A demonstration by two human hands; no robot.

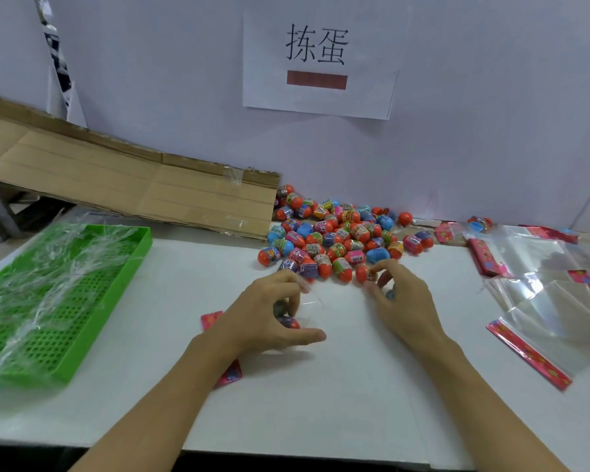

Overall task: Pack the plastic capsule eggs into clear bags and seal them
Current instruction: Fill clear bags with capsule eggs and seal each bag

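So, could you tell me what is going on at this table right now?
A person is packing small plastic capsule eggs into clear bags at a white table. The left hand holds a clear bag with a red header strip, with at least one egg already in it. The right hand picks eggs at the near edge of the loose pile of red and blue capsule eggs. Empty clear bags lie to the right, and a green perforated plastic tray sits to the left.
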